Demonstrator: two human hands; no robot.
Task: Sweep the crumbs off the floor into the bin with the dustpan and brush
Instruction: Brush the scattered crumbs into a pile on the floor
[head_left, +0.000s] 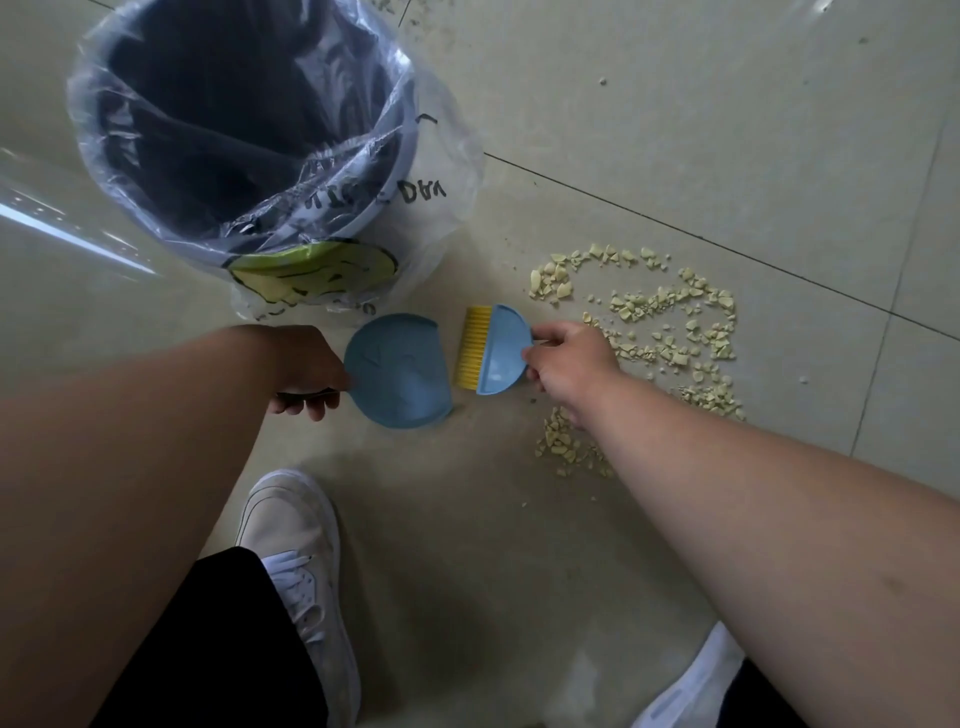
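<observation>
A small blue dustpan (397, 370) lies low over the tiled floor, its open edge facing right; my left hand (304, 369) grips its handle. Just right of it is a blue brush (493, 348) with yellow bristles pointing left at the pan; my right hand (569, 364) holds its handle. Pale yellow crumbs (670, 322) are scattered on the floor to the right of the brush and partly under my right forearm. The pan looks empty. The bin (249, 130), lined with a clear plastic bag, stands behind the dustpan at upper left.
My two white shoes (301, 561) stand on the floor below the tools, the right one at the bottom edge. Dark grout lines cross the beige tiles (727, 130). A few fine specks lie near the top edge.
</observation>
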